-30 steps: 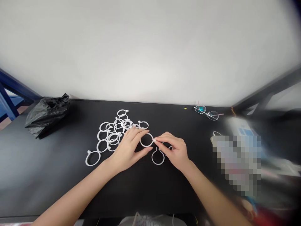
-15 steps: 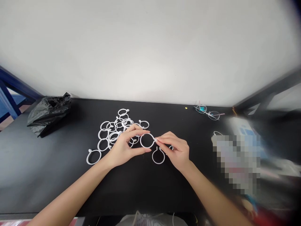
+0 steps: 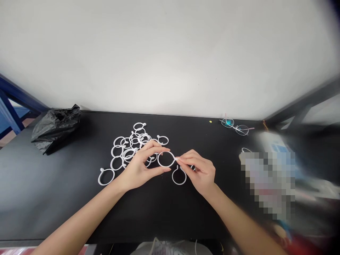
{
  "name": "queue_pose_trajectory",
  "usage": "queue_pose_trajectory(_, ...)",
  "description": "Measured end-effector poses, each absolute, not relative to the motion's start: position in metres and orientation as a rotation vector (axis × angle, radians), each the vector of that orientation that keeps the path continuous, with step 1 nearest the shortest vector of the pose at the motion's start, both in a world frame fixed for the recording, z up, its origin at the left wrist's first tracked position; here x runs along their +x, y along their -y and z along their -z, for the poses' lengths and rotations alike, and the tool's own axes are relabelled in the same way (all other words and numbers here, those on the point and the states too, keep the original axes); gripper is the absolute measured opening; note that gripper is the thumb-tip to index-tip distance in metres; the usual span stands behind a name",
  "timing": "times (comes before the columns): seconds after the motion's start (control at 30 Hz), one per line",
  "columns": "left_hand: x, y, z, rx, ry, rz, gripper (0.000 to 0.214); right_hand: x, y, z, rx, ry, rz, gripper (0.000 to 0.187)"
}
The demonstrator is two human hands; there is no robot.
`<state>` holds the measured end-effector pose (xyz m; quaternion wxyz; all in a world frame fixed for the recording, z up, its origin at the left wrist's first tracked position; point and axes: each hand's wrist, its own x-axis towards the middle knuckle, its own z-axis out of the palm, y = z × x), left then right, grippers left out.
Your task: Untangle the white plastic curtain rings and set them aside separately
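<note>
A white plastic ring [image 3: 166,159] is held between both hands above the black table [image 3: 66,198]. My left hand [image 3: 140,166] grips its left side between thumb and fingers. My right hand [image 3: 200,171] pinches the small tab on its right side. Just below it another white ring [image 3: 179,176] lies on the table, partly under my right fingers. A pile of several white rings [image 3: 131,145] sits behind my left hand, and a single ring [image 3: 106,176] lies apart at the left.
A crumpled black plastic bag [image 3: 54,125] lies at the back left. A pair of glasses [image 3: 235,127] rests near the wall at the back right. Blurred items crowd the right side of the table. A white wall stands behind.
My left hand has lifted slightly and its fingers have curled round the ring. The ring and my right hand have barely shifted.
</note>
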<state>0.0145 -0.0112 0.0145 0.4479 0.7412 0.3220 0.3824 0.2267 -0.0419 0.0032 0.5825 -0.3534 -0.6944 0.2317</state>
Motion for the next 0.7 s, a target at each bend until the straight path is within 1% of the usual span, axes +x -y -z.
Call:
queue_pose_trajectory(0.13,0.014,0.01,-0.016,1.886,-0.833,-0.95,0.042,0.227,0.042,-0.001,-0.909,1.609,-0.538,0.034)
queue_pose_trajectory(0.23,0.01,0.004,-0.018,1.976,-0.99,-1.036,0.042,0.233,0.041,0.0,-1.036,1.513,-0.538,0.054)
queue_pose_trajectory(0.27,0.007,0.002,-0.019,2.011,-1.07,-1.068,0.04,0.235,0.041,0.0,-1.057,1.468,-0.531,0.058)
queue_pose_trajectory(0.3,0.005,-0.001,-0.02,2.045,-1.147,-1.09,0.039,0.236,0.041,0.0,-1.064,1.43,-0.521,0.058)
queue_pose_trajectory(0.47,-0.005,-0.009,-0.024,2.182,-1.346,-1.082,0.033,0.238,0.04,-0.002,-1.049,1.374,-0.484,0.037)
queue_pose_trajectory(0.7,-0.011,-0.015,-0.019,2.34,-1.419,-0.933,0.029,0.234,0.043,-0.002,-1.037,1.426,-0.478,0.027)
